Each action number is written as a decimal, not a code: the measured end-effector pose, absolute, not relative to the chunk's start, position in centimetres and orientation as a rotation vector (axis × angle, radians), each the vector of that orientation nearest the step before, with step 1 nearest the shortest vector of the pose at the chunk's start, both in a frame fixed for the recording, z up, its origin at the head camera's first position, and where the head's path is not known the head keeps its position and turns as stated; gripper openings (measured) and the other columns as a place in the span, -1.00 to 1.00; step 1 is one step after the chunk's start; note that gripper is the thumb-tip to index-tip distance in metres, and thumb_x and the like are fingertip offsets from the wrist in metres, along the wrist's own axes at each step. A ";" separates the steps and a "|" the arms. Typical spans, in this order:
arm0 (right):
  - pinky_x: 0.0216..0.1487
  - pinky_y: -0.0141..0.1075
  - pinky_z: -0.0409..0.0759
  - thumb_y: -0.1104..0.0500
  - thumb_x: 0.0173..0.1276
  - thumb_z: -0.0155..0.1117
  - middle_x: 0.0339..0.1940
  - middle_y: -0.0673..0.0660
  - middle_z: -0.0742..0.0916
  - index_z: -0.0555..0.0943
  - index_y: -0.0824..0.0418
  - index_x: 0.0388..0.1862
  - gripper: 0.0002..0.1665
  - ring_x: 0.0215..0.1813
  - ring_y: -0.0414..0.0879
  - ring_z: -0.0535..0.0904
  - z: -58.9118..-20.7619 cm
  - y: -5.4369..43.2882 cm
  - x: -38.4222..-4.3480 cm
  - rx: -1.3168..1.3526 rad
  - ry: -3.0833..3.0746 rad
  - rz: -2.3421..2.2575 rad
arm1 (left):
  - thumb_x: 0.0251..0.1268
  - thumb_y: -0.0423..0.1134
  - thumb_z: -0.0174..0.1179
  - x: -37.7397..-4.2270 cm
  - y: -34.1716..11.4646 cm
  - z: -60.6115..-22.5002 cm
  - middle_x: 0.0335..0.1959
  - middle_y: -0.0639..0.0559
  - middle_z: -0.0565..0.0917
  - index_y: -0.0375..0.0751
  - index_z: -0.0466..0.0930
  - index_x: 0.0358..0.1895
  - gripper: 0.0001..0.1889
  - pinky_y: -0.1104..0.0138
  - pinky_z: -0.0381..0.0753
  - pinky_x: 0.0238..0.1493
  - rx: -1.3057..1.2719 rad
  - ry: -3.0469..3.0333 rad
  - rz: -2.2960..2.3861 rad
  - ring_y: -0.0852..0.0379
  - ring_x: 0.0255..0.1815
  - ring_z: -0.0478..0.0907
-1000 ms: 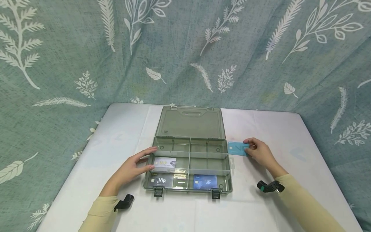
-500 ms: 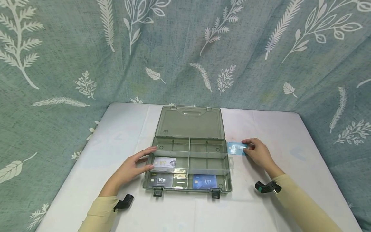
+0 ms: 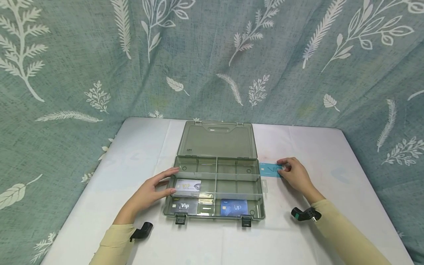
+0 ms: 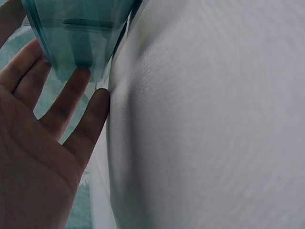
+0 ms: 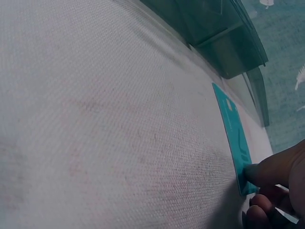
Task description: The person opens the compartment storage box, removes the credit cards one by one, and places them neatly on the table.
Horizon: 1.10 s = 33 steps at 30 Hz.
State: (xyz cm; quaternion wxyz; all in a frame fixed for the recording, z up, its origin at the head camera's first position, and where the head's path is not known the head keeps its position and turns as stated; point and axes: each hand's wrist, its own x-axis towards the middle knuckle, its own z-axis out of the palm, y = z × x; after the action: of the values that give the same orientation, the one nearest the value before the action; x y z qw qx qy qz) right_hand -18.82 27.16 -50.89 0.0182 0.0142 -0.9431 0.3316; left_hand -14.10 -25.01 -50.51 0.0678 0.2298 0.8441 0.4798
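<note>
My right hand [image 3: 294, 178] pinches the right end of a teal VIP card [image 3: 269, 170] between thumb and fingers, just right of the box. In the right wrist view, the teal card [image 5: 233, 131] lies very low over the white cloth. The smoky-green plastic organizer box [image 3: 233, 184] lies with its lid raised back. My left hand [image 3: 147, 195] touches the box's left side with extended fingers. Inside the box are a white VIP card [image 3: 188, 187] at middle left, a dark grey VIP card [image 3: 183, 207] at front left and a blue VIP card [image 3: 234, 208] at front right.
Clear dividers split the box into compartments. Its lid [image 3: 216, 140] leans toward the back of the white-covered table [image 3: 232, 246]. Two dark latches [image 3: 180, 219] stick out at the front. A small clear tab [image 3: 264, 186] shows by the right side. Leaf-patterned curtains surround the table.
My right hand has shifted slightly left with the teal card, closer to the box. A glare that crossed the card half a second ago is gone. My left hand stays in place.
</note>
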 end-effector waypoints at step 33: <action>-0.19 -0.24 0.62 0.21 0.50 0.28 -0.15 0.16 0.72 0.65 0.28 0.14 -0.70 -0.13 0.03 0.66 -47.4 26.2 -16.4 0.225 -2.927 1.207 | 0.36 -0.16 0.37 -14.1 -25.1 -50.7 0.57 0.05 0.30 -0.12 0.37 0.50 -0.33 -0.03 0.37 0.49 0.673 2.538 1.450 -0.07 0.57 0.20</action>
State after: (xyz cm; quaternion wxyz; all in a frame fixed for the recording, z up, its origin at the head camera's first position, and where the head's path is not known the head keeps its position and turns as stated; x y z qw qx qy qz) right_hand -16.37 26.17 -47.45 -0.0164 0.0710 -0.9220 0.3803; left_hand -14.05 -25.10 -50.70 0.0711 0.2240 0.8440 0.4821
